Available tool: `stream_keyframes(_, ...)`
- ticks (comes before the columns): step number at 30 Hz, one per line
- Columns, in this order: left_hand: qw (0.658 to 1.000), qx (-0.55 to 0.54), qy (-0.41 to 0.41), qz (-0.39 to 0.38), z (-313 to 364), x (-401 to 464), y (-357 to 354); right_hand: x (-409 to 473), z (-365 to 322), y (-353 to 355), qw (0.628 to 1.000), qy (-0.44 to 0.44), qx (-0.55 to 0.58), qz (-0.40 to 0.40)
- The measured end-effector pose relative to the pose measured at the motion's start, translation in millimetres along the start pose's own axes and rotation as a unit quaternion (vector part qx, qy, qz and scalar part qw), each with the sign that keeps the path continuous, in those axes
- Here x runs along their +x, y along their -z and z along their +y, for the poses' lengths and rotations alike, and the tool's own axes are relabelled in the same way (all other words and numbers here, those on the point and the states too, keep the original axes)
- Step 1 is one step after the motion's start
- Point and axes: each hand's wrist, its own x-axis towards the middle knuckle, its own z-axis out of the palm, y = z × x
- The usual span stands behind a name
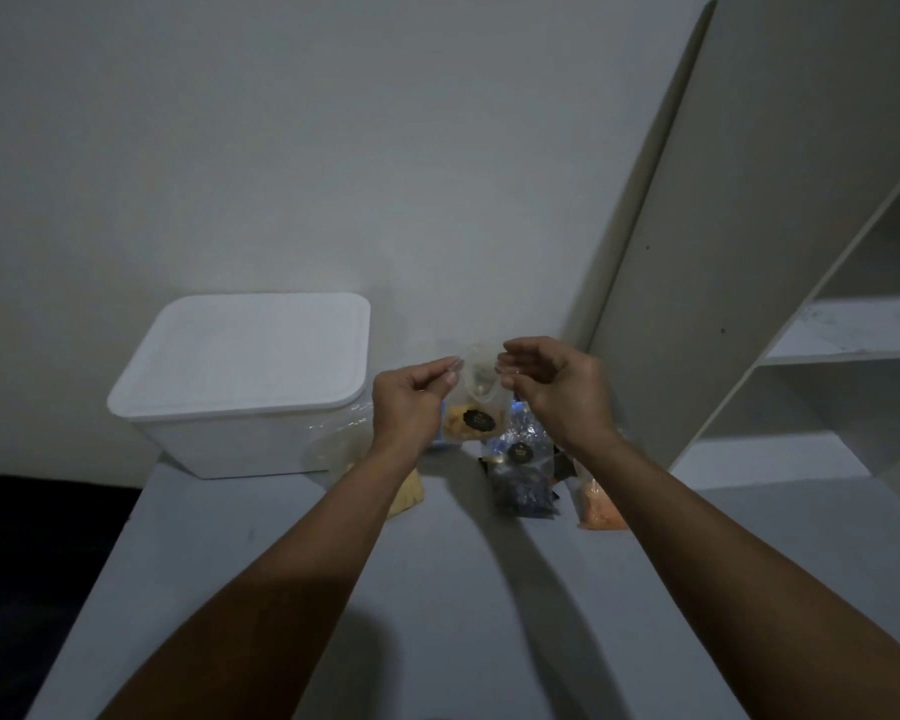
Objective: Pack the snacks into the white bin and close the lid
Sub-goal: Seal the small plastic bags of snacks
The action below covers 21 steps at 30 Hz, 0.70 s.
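A white bin (230, 439) stands at the table's far left corner with its white lid (250, 350) on top. Both hands hold up a clear snack bag (476, 402) of yellow pieces with a dark round label, to the right of the bin. My left hand (411, 402) pinches the bag's upper left edge. At its upper right edge, my right hand (557, 387) pinches it too. On the table lie a yellow snack bag (406, 493) under my left forearm, a blue-wrapped snack bag (520, 470) and an orange snack bag (596, 504).
The grey table (437, 615) meets a white wall at the back. A white shelf unit (827, 330) rises at the right, close to the snacks. Dark floor lies off the table's left edge.
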Motion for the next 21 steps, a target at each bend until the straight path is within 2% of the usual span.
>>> stream_keyframes(7, 0.999, 0.035, -0.014, 0.028, 4.2, 12.6, 12.1, 14.6, -4.8, 11.5, 0.999, 0.009, -0.041, 0.015)
stream_keyframes(12, 1.000, 0.021, -0.020, 0.008, 9.9, 13.7, 13.9, 19.1, -16.5, 12.9, 0.999, -0.004, -0.031, -0.008)
stream_keyframes(17, 0.998, 0.054, -0.033, 0.002, 14.2, 14.7, 15.1, 20.9, -20.1, 13.5, 0.995, -0.022, -0.056, -0.074)
stream_keyframes(21, 0.998, 0.054, -0.030, -0.005, 17.0, 15.6, 16.0, 22.8, -24.7, 11.0, 0.995, -0.019, -0.071, -0.066)
